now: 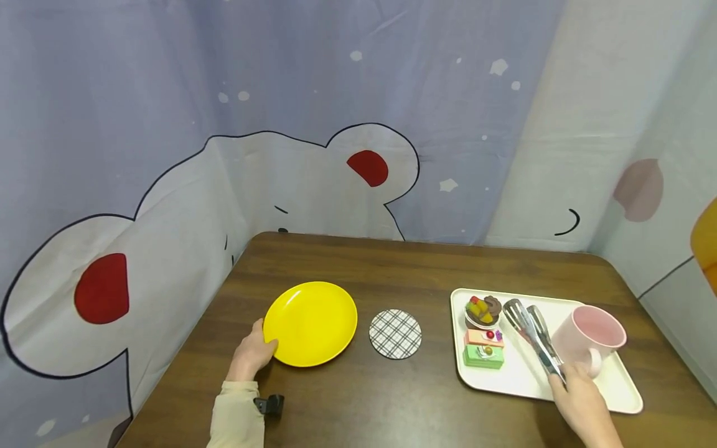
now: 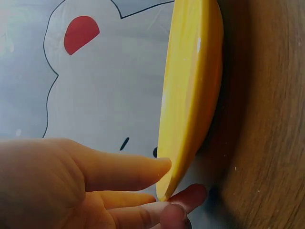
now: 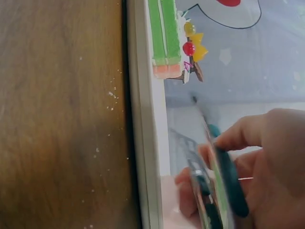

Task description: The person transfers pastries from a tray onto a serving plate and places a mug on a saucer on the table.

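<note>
My left hand [image 1: 254, 352] pinches the near left rim of a round yellow plate [image 1: 311, 323]. In the left wrist view, the thumb lies on the rim and the fingers are beneath; the plate [image 2: 190, 90] looks raised at the hand's side. At the right, my right hand [image 1: 582, 398] grips the handles of metal tongs [image 1: 532, 336], whose heads point away over a cream tray [image 1: 521, 382]. Dark green grips show on the tongs [image 3: 228, 176] in the right wrist view, partly blurred. The tongs' arms are spread apart, with no food between them.
On the tray's left side are a fruit tart [image 1: 483, 311], a pink cake slice [image 1: 478, 337] and a green cake slice [image 1: 483, 356]. A pink mug [image 1: 588, 336] stands at its right. Between plate and tray lies a checked round coaster [image 1: 394, 334]. Curtains hang behind the table.
</note>
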`<state>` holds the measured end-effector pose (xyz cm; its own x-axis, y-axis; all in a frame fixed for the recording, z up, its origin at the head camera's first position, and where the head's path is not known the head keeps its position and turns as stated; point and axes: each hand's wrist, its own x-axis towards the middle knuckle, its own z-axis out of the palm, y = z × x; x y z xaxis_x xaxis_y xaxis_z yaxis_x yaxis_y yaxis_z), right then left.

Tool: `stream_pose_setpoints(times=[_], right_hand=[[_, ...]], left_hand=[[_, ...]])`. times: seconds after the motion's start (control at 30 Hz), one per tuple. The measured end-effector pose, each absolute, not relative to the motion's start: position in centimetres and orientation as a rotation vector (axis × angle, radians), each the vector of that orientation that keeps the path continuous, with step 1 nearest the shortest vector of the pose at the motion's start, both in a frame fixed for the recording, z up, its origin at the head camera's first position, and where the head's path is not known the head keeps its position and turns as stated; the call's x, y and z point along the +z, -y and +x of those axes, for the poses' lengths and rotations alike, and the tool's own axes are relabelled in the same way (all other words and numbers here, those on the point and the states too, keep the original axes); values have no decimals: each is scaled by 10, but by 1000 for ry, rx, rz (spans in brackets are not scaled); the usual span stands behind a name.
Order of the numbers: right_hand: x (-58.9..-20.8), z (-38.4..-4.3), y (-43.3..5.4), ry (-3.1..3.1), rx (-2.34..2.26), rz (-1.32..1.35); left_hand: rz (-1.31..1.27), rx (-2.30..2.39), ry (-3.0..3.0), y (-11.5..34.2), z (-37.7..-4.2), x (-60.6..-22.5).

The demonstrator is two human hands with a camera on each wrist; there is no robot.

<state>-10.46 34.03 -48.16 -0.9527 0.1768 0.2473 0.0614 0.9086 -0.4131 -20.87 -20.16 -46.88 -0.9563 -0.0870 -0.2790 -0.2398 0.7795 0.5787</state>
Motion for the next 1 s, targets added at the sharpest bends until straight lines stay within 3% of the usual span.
stream_pose_setpoints(times=[0.27,0.7,1.0], right_hand=[[-476,-90,-343,2572,636,-259],[-473,-73,-365,2387,723,134],[-486,-61,-375,2614,657,90]], left_hand=[[-240,902,-2770,203,-205,-474],[-210,934,-2772,203,-206,-472],[-204,916,-2776,205,-209,-471]])
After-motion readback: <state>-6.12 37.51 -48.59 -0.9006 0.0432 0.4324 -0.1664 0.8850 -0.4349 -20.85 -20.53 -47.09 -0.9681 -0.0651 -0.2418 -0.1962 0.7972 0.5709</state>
